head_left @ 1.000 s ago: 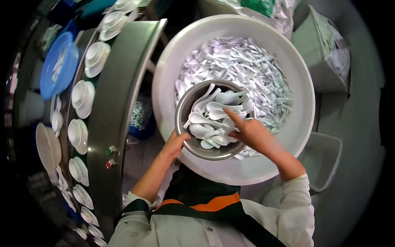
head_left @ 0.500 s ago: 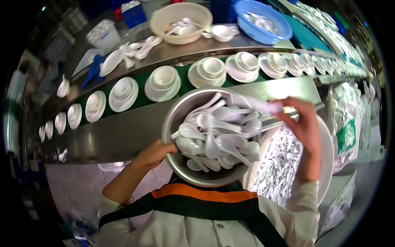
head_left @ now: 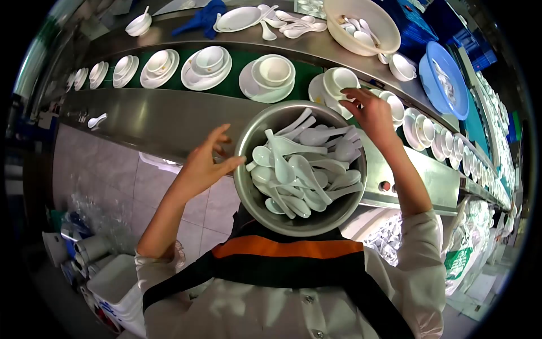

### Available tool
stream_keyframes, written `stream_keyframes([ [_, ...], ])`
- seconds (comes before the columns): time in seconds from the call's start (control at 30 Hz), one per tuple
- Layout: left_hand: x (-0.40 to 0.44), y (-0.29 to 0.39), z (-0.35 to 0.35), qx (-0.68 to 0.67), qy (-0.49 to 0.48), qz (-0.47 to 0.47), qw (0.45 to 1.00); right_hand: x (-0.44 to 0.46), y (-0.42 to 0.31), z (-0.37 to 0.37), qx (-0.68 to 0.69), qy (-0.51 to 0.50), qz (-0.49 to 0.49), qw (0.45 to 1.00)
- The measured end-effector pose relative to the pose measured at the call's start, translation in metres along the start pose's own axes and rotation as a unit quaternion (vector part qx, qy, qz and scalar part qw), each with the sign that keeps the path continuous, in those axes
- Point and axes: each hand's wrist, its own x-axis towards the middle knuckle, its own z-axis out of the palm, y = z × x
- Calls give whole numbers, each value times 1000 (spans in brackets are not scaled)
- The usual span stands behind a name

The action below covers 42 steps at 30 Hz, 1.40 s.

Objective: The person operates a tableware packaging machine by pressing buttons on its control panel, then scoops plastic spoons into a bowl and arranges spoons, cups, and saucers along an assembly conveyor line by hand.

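A steel bowl full of white soup spoons sits against my front, at the edge of the steel counter. My left hand is open beside the bowl's left rim, fingers spread, with the thumb close to the rim. Beyond the bowl, my right hand reaches over a stacked dish set on the green belt. Its fingertips are at a white cup on a plate; they look slightly apart, and no spoon shows between them.
More dish sets line the green belt. Behind stand a cream basin and a blue basin, both with spoons, plus loose spoons and a blue cloth. A tub of wrapped items stands below right.
My left hand has let go of the steel bowl's rim. My right hand has moved from beside the bowl to the dish set, and the spoon it held no longer shows. The view has turned.
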Motion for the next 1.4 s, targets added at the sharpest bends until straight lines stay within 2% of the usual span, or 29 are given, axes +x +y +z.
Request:
stream_keyframes([
  [0.07, -5, 22, 2, 212, 106, 150, 960, 10, -32, -14, 53, -6, -134, 990],
  [0.1, 1, 18, 6, 294, 132, 273, 907, 13, -46, -13, 44, -29, -228, 972],
  [0.17, 11, 21, 17, 345, 140, 306, 876, 10, -77, 14, 14, -95, -352, 931],
  [0.2, 17, 22, 21, 395, 144, 339, 842, 8, -93, 28, 44, -132, -349, 927],
  [0.27, 29, 22, 20, 404, 180, 346, 827, 6, -105, 56, 53, -156, -331, 929],
  [0.33, 34, 25, 12, 339, 308, 373, 807, 11, -112, 66, 40, -287, -221, 931],
  [0.4, 32, 25, 0, 250, 367, 367, 818, 13, -105, 62, 105, -315, -193, 923],
  [0.47, 35, 22, -7, 190, 395, 358, 824, 9, -92, 52, 217, -233, -197, 927],
  [0.5, 35, 25, -3, 158, 379, 343, 845, 7, -86, 43, 212, -232, -188, 930],
  [0.53, 35, 25, 4, 153, 374, 347, 846, 7, -81, 30, 321, -231, -86, 914],
  [0.6, 36, 27, 21, 185, 222, 348, 892, 11, -53, 15, 461, -186, 87, 863],
  [0.63, 36, 30, 28, 229, 133, 369, 891, 17, -38, -4, 513, -136, 147, 835],
  [0.67, 38, 27, 35, 295, 57, 351, 887, 20, 1, -14, 516, -69, 157, 839],
  [0.73, 47, 15, 59, 308, -14, 373, 875, 26, 75, -40, 603, 94, 246, 753],
  [0.8, 56, 15, 75, 350, -4, 400, 847, 26, 63, -67, 700, 268, 234, 619],
  [0.83, 61, 14, 80, 390, 5, 426, 816, 19, 65, -61, 642, 233, 272, 677],
  [0.87, 68, 11, 82, 389, 4, 429, 815, 1, 88, -42, 591, 75, 195, 779],
  [0.9, 77, 8, 83, 430, -17, 427, 795, -6, 46, -36, 488, 49, 206, 847],
  [0.93, 85, 6, 84, 471, -37, 425, 772, -16, 67, -12, 512, -136, 124, 839],
  [0.97, 91, 5, 82, 503, -54, 415, 757, -21, 34, -11, 266, -183, 78, 943],
  [1.0, 93, 5, 82, 504, -56, 416, 755, -24, 22, -3, 148, -160, -61, 974],
  [1.03, 95, 6, 80, 482, -63, 430, 760, -27, 14, 7, 11, -139, -113, 984],
  [1.07, 98, 8, 79, 461, -70, 444, 765, -25, 10, 9, 11, -135, -110, 985],
  [1.1, 99, 13, 75, 462, -72, 447, 763, -21, 5, 7, -15, -192, -73, 979],
  [1.13, 99, 21, 69, 391, -34, 445, 805, -19, 4, 6, -41, -249, -37, 967],
  [1.2, 106, 33, 59, 252, 81, 462, 847, -22, 15, 3, -17, -204, -57, 977],
  [1.27, 124, 40, 40, 245, 174, 424, 854, -22, 27, -10, 101, -45, -3, 994],
  [1.33, 157, 22, 26, 245, 177, 386, 871, -27, 48, -15, 105, 19, 57, 993],
  [1.4, 198, -15, 21, 296, 161, 410, 848, -43, 72, 4, 24, -10, 51, 998],
])
